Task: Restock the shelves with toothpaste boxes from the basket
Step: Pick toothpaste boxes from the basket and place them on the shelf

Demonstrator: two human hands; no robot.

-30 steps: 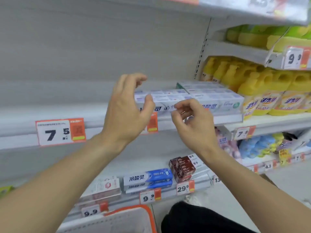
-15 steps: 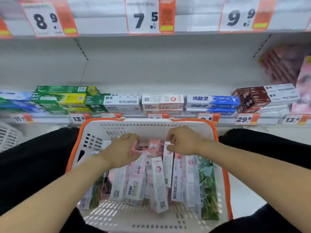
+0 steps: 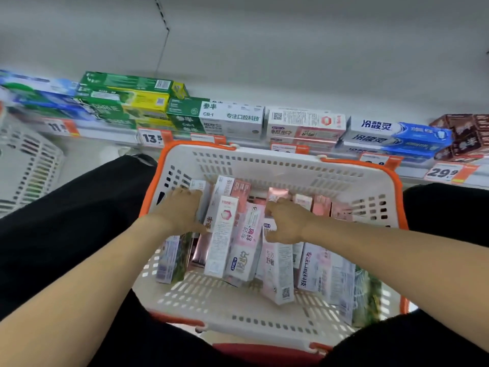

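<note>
Both hands are inside the white perforated plastic basket with an orange rim. Left hand lies palm-down on the left side of the box pile; right hand lies palm-down near the centre. Motion blur hides the fingertips, so whether either hand grasps a box cannot be determined. Pink-and-white cardboard toothpaste boxes lie in the basket, long axes running from the near wall toward the store shelf, several leaning and overlapping.

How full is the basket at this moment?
Partly full: toothpaste boxes crowd the far half of the basket, while its near floor shows bare.
</note>
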